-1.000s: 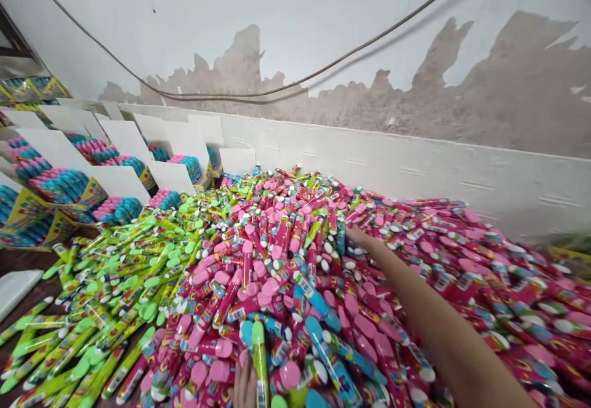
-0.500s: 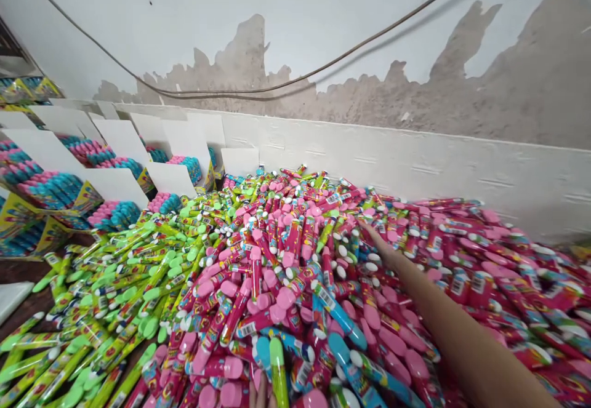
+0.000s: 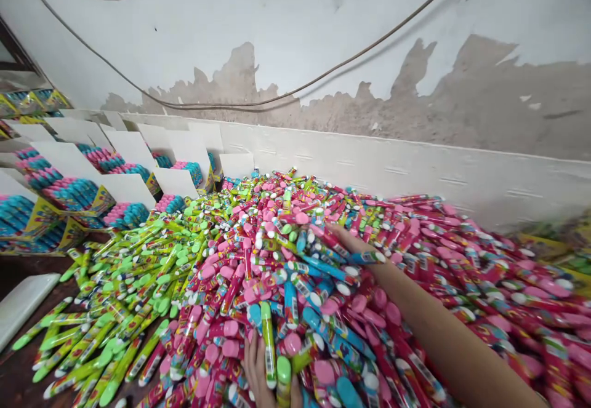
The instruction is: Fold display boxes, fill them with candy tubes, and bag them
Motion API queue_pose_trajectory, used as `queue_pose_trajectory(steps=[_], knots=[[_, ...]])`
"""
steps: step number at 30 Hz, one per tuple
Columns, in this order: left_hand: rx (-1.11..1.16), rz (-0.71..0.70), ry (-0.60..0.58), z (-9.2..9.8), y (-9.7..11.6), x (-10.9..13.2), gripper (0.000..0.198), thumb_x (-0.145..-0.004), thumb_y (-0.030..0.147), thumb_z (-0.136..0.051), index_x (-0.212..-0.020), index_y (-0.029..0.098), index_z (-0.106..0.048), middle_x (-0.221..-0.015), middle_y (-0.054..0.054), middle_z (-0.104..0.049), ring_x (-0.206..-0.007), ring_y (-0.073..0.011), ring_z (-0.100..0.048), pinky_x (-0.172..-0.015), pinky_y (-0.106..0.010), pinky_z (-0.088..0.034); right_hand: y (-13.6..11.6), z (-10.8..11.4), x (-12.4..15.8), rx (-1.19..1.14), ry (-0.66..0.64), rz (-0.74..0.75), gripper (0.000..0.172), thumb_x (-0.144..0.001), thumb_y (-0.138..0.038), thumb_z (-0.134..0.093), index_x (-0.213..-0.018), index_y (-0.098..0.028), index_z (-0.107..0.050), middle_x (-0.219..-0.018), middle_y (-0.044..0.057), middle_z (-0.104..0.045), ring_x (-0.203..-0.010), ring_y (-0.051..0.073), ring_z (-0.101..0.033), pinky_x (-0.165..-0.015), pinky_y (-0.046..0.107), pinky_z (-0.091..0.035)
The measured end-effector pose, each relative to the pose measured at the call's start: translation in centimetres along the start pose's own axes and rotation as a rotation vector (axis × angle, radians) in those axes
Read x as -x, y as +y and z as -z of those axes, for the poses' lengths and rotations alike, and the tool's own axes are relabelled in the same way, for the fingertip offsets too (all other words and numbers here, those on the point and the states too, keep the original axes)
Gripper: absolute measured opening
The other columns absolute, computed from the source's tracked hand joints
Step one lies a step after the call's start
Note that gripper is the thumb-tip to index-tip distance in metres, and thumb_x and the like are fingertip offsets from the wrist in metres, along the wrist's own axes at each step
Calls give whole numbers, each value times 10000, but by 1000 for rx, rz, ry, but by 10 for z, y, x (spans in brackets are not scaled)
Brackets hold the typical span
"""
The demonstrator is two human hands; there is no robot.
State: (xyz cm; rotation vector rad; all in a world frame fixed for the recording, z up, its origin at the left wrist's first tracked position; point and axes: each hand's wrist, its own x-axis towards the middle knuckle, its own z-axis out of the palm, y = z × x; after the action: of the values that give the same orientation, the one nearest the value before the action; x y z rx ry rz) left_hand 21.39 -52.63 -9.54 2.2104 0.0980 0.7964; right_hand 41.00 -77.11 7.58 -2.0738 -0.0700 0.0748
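A big heap of small plastic tubes (image 3: 286,272) with pink, blue, green and white caps covers the table. My right arm stretches across it from the lower right. My right hand (image 3: 347,242) lies sunk in the heap near its top, with blue tubes (image 3: 323,266) lying over the fingers, so they are hidden. At the bottom edge my left hand (image 3: 255,368) shows in part, fingers curled round a bunch of upright tubes, among them a green-capped tube (image 3: 267,343).
Green tubes (image 3: 129,285) spread over the left of the dark table. Open display boxes (image 3: 78,192) with white flaps, filled with pink and blue tubes, stand at the far left. A white tray (image 3: 23,300) lies at the left edge. A white board (image 3: 415,171) backs the heap.
My right hand has drawn back towards me through the heap, dragging blue tubes with it. My left hand has come further into view at the bottom. The camera has tilted a little.
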Motion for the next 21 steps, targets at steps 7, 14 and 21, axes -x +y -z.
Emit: queue_pose_trajectory(steps=[7,14,21], knots=[[118,83,-97,28,29,-17,566,-844,300,-485,-1371,187,-315,-1418,-161,-345,-1347,-293,-314,-1092,-490,-320,-70,-31,79,38,-260,81,682,-715,-627,-611,-1253,-210,-572,-1285,77,-578,-1165,326,-524,-999,472,-407],[128,318,-231,63,15,-5,550,-841,389,-463,-1303,96,-406,-1413,-210,-341,-1361,-324,-285,-1099,-488,-311,-87,-78,170,574,-153,153,738,-659,-728,-583,-1234,-265,-571,-1037,130,-636,-992,328,-567,-851,452,-447],[117,349,-220,103,6,1,640,-790,343,-520,-1350,87,-346,-1360,-200,-423,-1329,-314,-343,-1106,-480,-290,-86,-113,209,719,-258,299,784,-650,-665,-638,-1320,-281,-500,-1257,159,-542,-1166,368,-470,-1017,532,-288]])
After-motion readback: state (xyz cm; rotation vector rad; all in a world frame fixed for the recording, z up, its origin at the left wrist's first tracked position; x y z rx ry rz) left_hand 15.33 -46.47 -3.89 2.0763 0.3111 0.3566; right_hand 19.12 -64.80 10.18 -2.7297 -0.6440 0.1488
